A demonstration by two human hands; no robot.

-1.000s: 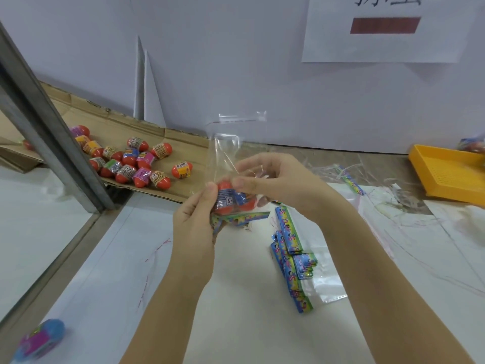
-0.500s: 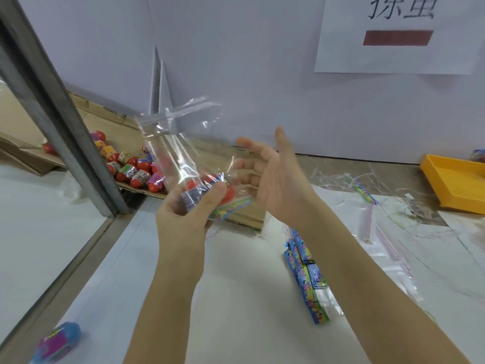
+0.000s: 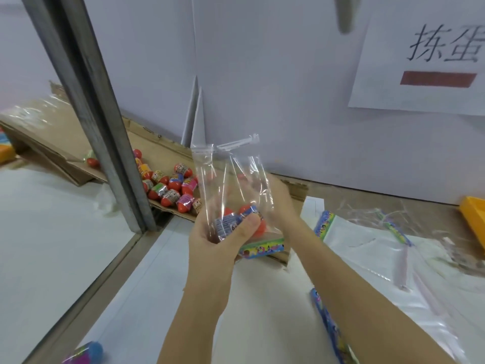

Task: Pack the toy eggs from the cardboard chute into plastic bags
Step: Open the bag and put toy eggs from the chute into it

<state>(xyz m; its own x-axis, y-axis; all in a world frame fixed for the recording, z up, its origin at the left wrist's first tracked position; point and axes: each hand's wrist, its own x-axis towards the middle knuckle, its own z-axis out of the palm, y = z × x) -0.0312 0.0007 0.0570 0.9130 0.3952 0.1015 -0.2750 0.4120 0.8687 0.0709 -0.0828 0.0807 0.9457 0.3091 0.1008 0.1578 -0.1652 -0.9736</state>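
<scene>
Surface: table (image 3: 262, 298) below hands.
Left hand (image 3: 215, 243): grips bag (image 3: 231, 179) of eggs (image 3: 245, 214).
Right hand (image 3: 279, 203): behind bag — unclear.
Risk: top looks unsealed — tilt, eggs spill.

The left hand (image 3: 214, 246) grips the clear plastic bag (image 3: 231, 174) low, thumb across the toy eggs (image 3: 258, 227) inside; the right hand (image 3: 280, 206) sits behind it, fingers blurred, maybe flat. On the cardboard chute (image 3: 154, 143) lie loose eggs (image 3: 170, 189).

Right hand (image 3: 282, 203) half hidden behind plastic bag (image 3: 228, 174)
</scene>
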